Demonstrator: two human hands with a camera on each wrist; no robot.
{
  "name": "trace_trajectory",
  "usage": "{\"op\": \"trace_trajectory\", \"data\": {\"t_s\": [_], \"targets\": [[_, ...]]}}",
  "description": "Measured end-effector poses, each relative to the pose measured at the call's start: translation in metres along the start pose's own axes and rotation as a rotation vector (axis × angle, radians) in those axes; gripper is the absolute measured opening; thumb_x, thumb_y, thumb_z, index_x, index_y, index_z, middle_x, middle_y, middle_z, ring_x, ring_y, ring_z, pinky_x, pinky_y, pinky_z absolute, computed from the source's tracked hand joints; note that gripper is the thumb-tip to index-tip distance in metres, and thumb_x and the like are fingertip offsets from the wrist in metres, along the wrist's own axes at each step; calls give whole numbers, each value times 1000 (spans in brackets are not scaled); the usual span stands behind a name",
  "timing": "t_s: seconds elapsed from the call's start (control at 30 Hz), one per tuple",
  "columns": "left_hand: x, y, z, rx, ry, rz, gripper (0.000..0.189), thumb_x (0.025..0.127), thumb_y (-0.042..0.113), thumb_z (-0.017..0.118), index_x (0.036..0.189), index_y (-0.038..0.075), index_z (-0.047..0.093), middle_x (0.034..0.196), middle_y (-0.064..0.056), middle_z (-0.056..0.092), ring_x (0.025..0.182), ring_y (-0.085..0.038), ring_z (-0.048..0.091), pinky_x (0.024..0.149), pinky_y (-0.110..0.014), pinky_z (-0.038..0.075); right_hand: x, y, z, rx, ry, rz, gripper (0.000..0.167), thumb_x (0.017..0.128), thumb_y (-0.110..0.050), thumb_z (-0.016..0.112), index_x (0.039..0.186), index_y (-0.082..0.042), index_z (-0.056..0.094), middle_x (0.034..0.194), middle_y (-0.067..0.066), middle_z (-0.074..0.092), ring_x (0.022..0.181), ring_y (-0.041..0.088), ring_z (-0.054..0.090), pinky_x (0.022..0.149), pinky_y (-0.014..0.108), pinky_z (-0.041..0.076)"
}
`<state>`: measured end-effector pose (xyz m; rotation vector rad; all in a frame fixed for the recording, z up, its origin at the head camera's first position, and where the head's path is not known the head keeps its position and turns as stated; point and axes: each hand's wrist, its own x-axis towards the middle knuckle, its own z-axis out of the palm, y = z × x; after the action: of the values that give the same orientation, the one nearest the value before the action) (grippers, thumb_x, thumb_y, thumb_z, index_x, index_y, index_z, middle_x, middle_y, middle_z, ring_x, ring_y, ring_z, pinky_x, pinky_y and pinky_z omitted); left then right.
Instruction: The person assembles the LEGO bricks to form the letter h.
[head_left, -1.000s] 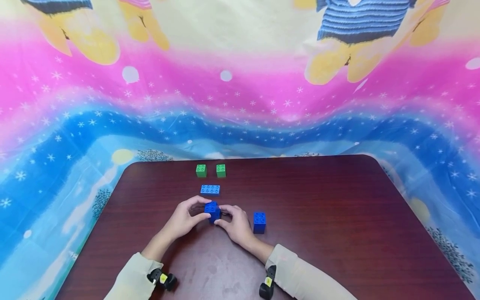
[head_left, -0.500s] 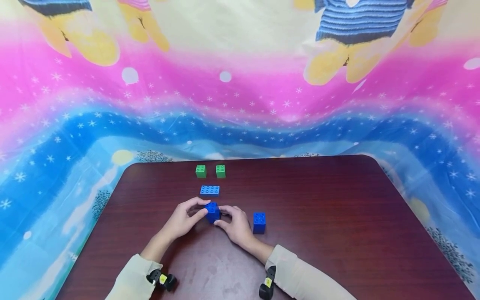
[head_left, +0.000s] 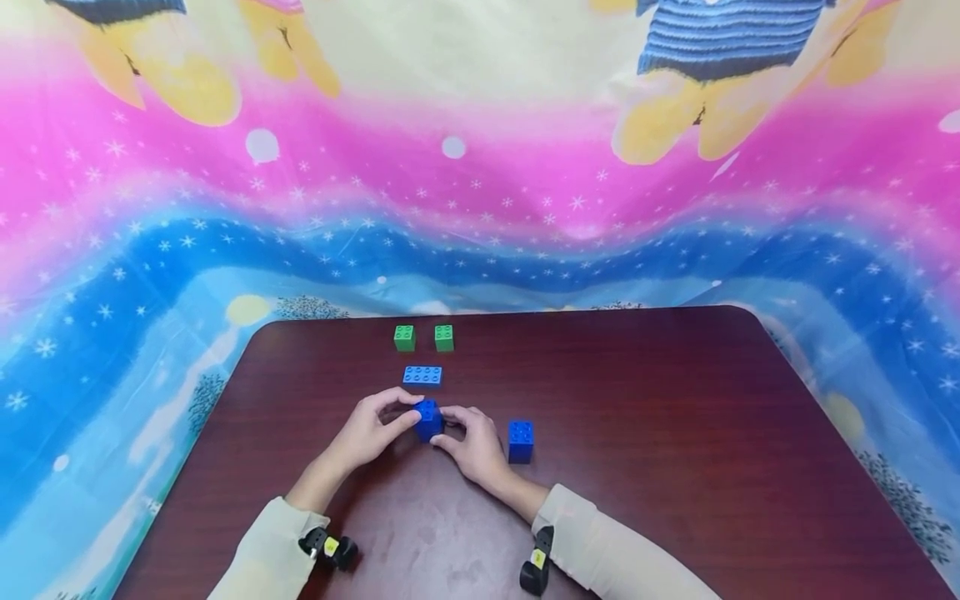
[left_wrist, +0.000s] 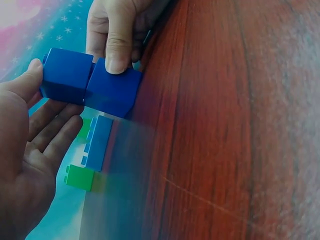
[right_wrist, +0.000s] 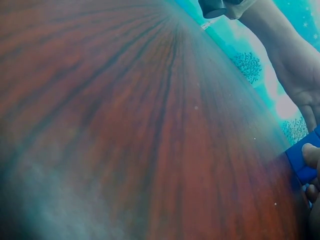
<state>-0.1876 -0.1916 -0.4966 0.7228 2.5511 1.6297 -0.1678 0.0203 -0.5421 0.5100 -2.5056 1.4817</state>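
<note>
Two dark blue toy bricks are stacked one on the other near the middle of the table. My left hand [head_left: 372, 429] pinches the upper brick [left_wrist: 67, 75] between thumb and fingers. The lower brick [left_wrist: 114, 90] is held by my right hand [head_left: 474, 446], whose thumb lies along its side in the left wrist view. Another dark blue brick [head_left: 521, 442] stands upright to the right of my right hand. Behind the hands lies a flat, lighter blue brick [head_left: 422, 375] with two rows of studs. In the right wrist view, the lower brick [right_wrist: 300, 162] shows only at the edge.
Two green bricks, one on the left [head_left: 404, 337] and one on the right [head_left: 444, 337], stand side by side near the far edge of the brown table [head_left: 637, 400]. A patterned cloth [head_left: 525, 192] hangs behind it. Each wrist wears a small black camera.
The upper brick has shifted slightly right and now lines up more squarely over the lower brick. My left hand has moved with it; the other bricks stay in place.
</note>
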Motion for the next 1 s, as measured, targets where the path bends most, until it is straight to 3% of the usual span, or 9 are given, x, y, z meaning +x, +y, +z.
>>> {"op": "trace_trajectory", "data": {"t_s": [0.33, 0.77, 0.9, 1.0], "targets": [[3, 1, 0, 2, -13, -24, 23, 97, 17, 71, 119, 10, 72, 116, -8, 71, 107, -26, 70, 94, -42, 56, 2, 0, -1, -7, 8, -7, 41, 82, -14, 87, 119, -4, 73, 107, 7, 76, 104, 22, 68, 89, 33, 56], [1, 3, 1, 27, -14, 0, 24, 97, 15, 71, 120, 9, 72, 114, -8, 72, 106, -25, 69, 94, -44, 56, -1, -2, -2, -1, 5, 3, 41, 81, -13, 87, 119, -4, 73, 108, 7, 76, 104, 21, 68, 89, 33, 56], [1, 4, 3, 34, 0, 10, 22, 95, 9, 72, 117, 6, 72, 114, -11, 72, 106, -28, 69, 93, -46, 56, 0, -2, -2, 3, 3, 9, 42, 81, -13, 87, 119, -5, 73, 108, 7, 76, 104, 21, 69, 90, 33, 56], [2, 13, 3, 40, 12, 18, 20, 93, 2, 72, 113, 1, 71, 112, -15, 71, 106, -32, 69, 93, -49, 56, 1, -1, -1, 5, 5, -4, 42, 81, -13, 87, 120, -4, 73, 108, 7, 76, 104, 21, 69, 90, 32, 56]]}}
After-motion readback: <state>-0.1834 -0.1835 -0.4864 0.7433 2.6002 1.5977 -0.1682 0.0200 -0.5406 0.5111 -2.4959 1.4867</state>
